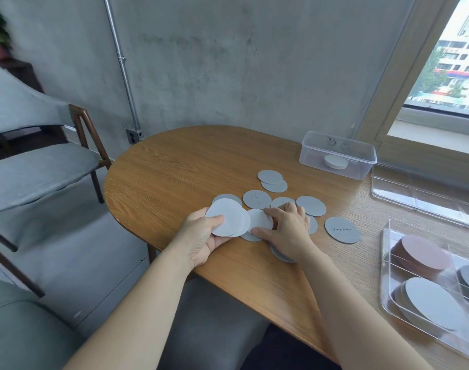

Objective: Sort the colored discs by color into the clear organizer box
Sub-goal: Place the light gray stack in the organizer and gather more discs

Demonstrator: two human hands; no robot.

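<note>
Discs (228,218) pinched in the left hand (201,237), a white disc (260,220) (just beside) pinched in the right hand (290,232).

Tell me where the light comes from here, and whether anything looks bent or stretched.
Head view: daylight comes from the window at right; the wide lens stretches the clear organizer box at the right edge and leans the wall pipe.

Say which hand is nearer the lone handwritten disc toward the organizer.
Right. The right hand sits just left of that disc; the left hand, holding white discs, is farther left.
</note>
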